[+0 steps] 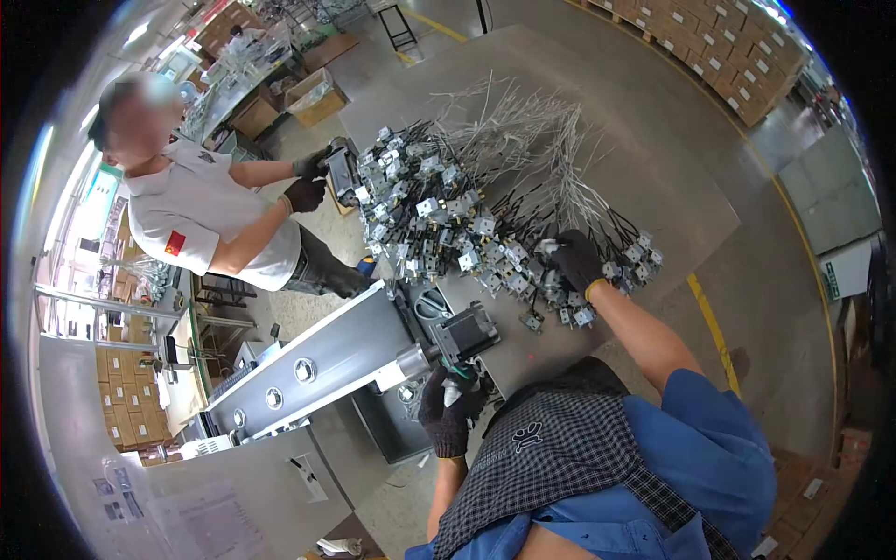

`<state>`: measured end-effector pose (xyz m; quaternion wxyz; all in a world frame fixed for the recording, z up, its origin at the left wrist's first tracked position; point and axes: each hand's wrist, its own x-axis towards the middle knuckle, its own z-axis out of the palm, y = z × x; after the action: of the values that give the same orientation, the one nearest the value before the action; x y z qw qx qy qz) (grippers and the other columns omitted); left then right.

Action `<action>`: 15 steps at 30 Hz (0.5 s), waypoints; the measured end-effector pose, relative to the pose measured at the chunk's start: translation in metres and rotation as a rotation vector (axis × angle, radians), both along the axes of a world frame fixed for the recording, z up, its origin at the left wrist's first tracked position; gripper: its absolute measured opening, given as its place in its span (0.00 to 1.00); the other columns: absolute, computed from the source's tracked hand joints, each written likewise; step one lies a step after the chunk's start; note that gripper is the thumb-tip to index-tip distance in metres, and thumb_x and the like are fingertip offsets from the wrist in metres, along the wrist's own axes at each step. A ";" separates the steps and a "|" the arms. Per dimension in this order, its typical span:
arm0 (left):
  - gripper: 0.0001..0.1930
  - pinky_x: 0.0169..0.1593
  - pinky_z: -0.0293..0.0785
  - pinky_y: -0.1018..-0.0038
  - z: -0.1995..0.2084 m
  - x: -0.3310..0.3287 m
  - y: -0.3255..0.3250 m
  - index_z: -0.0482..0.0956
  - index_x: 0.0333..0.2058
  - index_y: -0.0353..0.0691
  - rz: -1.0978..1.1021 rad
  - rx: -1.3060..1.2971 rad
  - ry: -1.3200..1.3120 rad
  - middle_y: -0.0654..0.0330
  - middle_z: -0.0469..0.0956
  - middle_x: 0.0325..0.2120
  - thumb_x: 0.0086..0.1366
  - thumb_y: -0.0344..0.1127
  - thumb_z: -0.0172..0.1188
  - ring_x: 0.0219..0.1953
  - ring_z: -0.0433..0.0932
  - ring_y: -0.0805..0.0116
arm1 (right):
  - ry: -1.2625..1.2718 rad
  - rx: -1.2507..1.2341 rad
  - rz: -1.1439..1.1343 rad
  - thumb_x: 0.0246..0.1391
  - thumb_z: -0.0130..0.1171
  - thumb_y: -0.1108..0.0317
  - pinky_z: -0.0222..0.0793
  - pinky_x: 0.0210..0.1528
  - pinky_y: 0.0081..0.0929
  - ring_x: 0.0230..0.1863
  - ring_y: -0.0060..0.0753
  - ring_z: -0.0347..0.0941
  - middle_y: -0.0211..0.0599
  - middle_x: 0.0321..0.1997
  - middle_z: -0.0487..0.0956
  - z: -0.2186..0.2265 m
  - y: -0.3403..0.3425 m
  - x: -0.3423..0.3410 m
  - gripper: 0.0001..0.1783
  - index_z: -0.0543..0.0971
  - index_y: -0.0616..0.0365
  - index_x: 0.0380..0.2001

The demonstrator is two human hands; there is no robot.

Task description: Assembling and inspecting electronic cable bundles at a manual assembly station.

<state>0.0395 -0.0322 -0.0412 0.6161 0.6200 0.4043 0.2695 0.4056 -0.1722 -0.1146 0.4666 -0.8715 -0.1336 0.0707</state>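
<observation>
My right hand (pixel 577 260), in a dark glove, reaches into the right side of a big pile of small silver metal parts with black and clear wires (pixel 439 210) on the grey table. Its fingers are closed around a small silver part (pixel 547 247) at the pile's edge. Lower down, beside the end of the conveyor, my left hand (pixel 446 411), also dark-gloved, is closed with something pale and greenish at its fingertips. What that is cannot be made out. Just above this hand sits a dark square motor-like block (pixel 465 333) at the conveyor's end.
A long grey conveyor (pixel 322 359) carries several round silver pieces toward the lower left. Across the pile, a co-worker (pixel 210 196) in a white shirt and dark gloves handles a dark boxy device (pixel 343 173). A grey bin (pixel 387 425) lies below the conveyor. Stacked cartons (pixel 709 47) stand far right.
</observation>
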 end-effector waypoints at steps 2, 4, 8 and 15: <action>0.21 0.26 0.69 0.81 0.007 0.005 -0.001 0.78 0.58 0.39 -0.019 0.014 -0.016 0.65 0.76 0.29 0.65 0.28 0.58 0.23 0.72 0.79 | -0.032 0.063 -0.061 0.50 0.68 0.60 0.73 0.42 0.34 0.36 0.42 0.79 0.43 0.33 0.83 -0.007 -0.009 -0.004 0.14 0.83 0.59 0.34; 0.20 0.26 0.69 0.81 0.017 0.011 -0.003 0.78 0.57 0.39 -0.090 0.150 0.065 0.62 0.79 0.34 0.67 0.30 0.59 0.23 0.72 0.79 | -0.043 0.214 -0.124 0.52 0.66 0.64 0.74 0.40 0.34 0.33 0.39 0.79 0.37 0.30 0.83 -0.009 -0.016 -0.010 0.09 0.82 0.58 0.33; 0.23 0.54 0.75 0.68 0.030 0.021 -0.005 0.78 0.56 0.34 -0.050 -0.097 0.055 0.54 0.82 0.47 0.62 0.32 0.67 0.48 0.80 0.66 | -0.165 0.120 -0.060 0.51 0.66 0.61 0.74 0.45 0.41 0.41 0.50 0.81 0.49 0.37 0.82 0.047 -0.002 -0.022 0.15 0.79 0.58 0.38; 0.23 0.55 0.75 0.69 0.021 0.028 -0.001 0.77 0.57 0.34 -0.178 0.025 0.054 0.54 0.82 0.48 0.62 0.30 0.66 0.49 0.80 0.67 | 0.058 -0.060 -0.022 0.53 0.65 0.54 0.71 0.55 0.42 0.51 0.54 0.79 0.52 0.51 0.81 0.013 0.018 -0.001 0.28 0.77 0.56 0.54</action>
<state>0.0679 -0.0327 -0.0205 0.6187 0.6681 0.3607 0.2016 0.4045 -0.1544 -0.1018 0.4448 -0.8840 -0.1080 0.0948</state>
